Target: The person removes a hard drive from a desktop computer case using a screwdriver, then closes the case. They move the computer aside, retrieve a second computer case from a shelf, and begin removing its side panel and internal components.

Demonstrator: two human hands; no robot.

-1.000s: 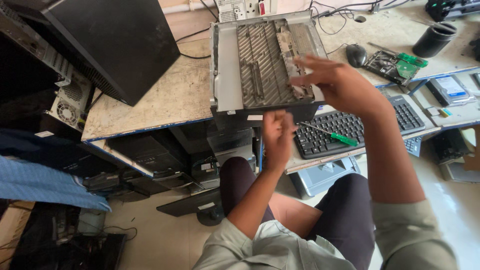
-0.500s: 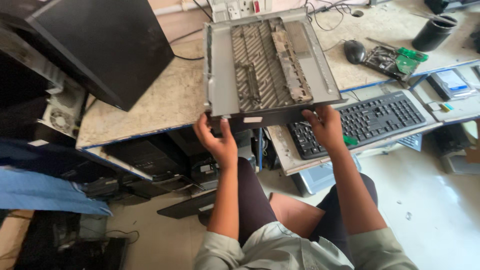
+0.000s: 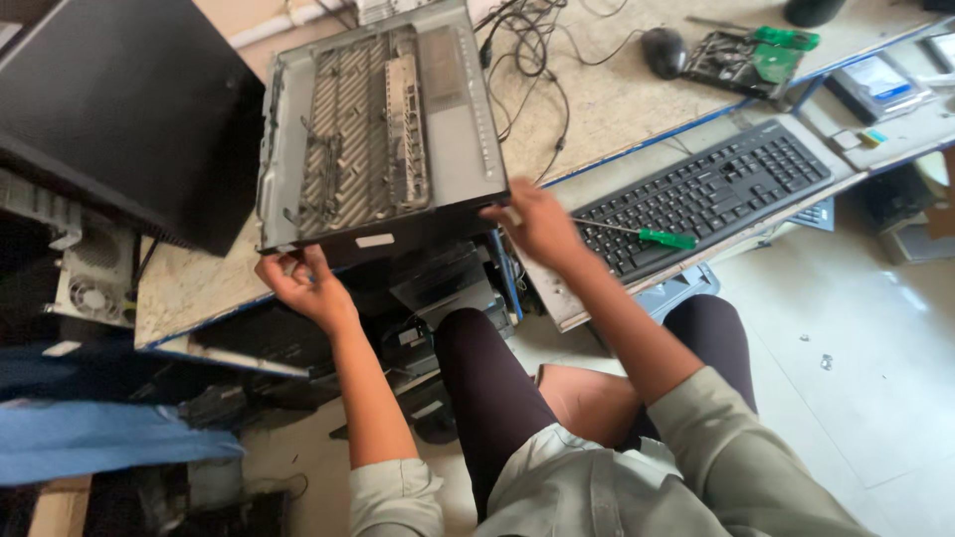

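A grey computer case panel point(image 3: 453, 109) with a ribbed metal inner frame lies tilted over the near edge of the stone worktop point(image 3: 607, 99). My left hand point(image 3: 298, 283) grips its near left corner from below. My right hand point(image 3: 537, 224) holds its near right corner. A green-handled screwdriver point(image 3: 665, 237) lies on the black keyboard point(image 3: 711, 194), just right of my right hand.
A black computer tower point(image 3: 119, 109) lies at the left. Black cables point(image 3: 527, 60), a mouse point(image 3: 665, 50) and a green circuit board point(image 3: 756, 52) sit on the worktop behind. Computer cases point(image 3: 438, 283) stand under the desk by my knees. Blue cloth point(image 3: 99, 438) lies at the lower left.
Both hands went from above the panel to its near corners and drew it towards me; it now leans over the desk edge, turned slightly.
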